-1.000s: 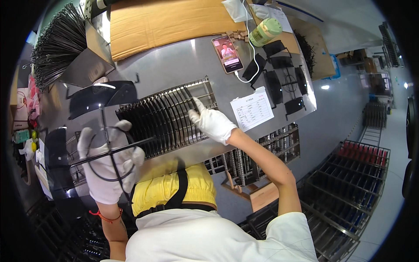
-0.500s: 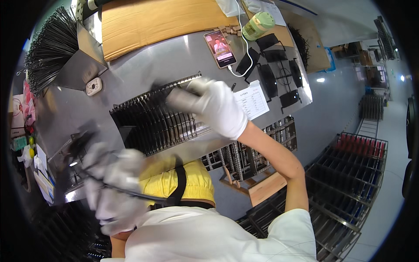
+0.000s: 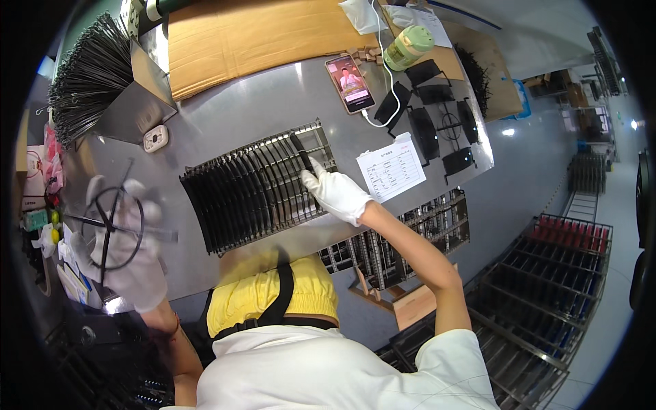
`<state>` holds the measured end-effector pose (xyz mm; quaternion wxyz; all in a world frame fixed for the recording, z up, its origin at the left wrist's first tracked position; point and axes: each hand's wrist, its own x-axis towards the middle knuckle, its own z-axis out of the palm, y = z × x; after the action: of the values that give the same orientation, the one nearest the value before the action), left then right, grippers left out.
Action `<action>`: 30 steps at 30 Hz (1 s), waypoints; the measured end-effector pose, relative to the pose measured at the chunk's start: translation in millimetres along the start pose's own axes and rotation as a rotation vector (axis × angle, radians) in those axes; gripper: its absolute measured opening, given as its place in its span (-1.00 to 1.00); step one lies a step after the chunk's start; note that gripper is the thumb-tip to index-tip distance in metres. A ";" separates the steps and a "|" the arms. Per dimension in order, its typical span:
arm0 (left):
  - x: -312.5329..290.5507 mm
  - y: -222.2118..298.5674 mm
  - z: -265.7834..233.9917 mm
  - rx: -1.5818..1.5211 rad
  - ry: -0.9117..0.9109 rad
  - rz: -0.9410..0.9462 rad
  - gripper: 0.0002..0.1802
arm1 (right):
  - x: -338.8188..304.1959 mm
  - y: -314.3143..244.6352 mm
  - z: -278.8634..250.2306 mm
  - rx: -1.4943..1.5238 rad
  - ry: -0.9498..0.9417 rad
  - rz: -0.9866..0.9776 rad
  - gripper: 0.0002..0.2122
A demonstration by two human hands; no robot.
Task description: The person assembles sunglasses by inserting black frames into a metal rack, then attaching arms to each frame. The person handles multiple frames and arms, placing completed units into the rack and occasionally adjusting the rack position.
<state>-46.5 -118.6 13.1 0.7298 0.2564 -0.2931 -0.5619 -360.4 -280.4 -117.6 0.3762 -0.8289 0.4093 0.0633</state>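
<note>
My left hand (image 3: 133,270), in a white glove, is blurred at the left of the bench. It holds a black wire ring with crossing spokes (image 3: 141,225), also smeared by motion. My right hand (image 3: 336,194), gloved as well, reaches over the right end of a metal wire rack (image 3: 316,140). Its thumb and fingers pinch the near end of a thin black plate (image 3: 298,148) at the rack. Several similar curved black plates (image 3: 229,198) stand in a row along the rack, filling its left and middle.
Right of the rack lie a printed sheet (image 3: 391,167), a phone (image 3: 350,85) on a white cable, a green bottle (image 3: 408,48) and an assembled black-plate frame (image 3: 449,128). Black wire rods (image 3: 96,75) fill a metal bin, with a small white case (image 3: 156,139) nearby. Cardboard (image 3: 253,44) lies behind.
My left hand has moved up and left, and the wire ring in it now shows clearly. My right hand has come down toward the near side and now pinches a plate at the rack.
</note>
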 end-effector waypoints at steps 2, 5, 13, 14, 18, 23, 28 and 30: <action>1.6 -24.2 4.1 0.329 0.195 0.374 -0.35 | 12.6 -5.4 -14.0 -0.142 -0.022 0.082 -0.31; 15.9 -55.7 9.4 1.129 0.589 0.678 -0.32 | -2.8 -53.9 -44.1 0.019 0.328 -0.179 -0.35; 15.7 -75.5 77.5 1.527 -0.474 0.472 -0.53 | -24.2 -79.1 -60.5 -0.541 0.304 -0.517 -0.56; 2.2 -78.4 64.5 1.361 -0.392 0.478 -0.52 | -17.6 -64.8 -65.7 -0.298 0.321 -0.419 -0.57; -5.8 -93.7 39.5 0.871 0.037 0.568 -0.57 | -10.2 10.8 -24.8 0.345 0.288 -0.106 -0.50; 5.1 -84.4 48.2 1.122 0.059 0.595 -0.56 | -5.7 35.5 14.8 -0.373 0.147 -0.324 -0.89; 0.6 -77.1 37.9 1.096 0.146 0.573 -0.57 | -6.0 26.5 16.4 -0.318 0.032 -0.165 -0.67; 0.0 -77.6 38.4 1.047 0.170 0.572 -0.59 | -3.8 24.4 21.0 -0.212 0.054 -0.066 -0.56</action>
<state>-125.9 -138.6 -14.7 0.6496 0.5368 -0.5287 -0.1019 -376.3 -273.1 -144.8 0.2774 -0.8784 0.3826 0.0714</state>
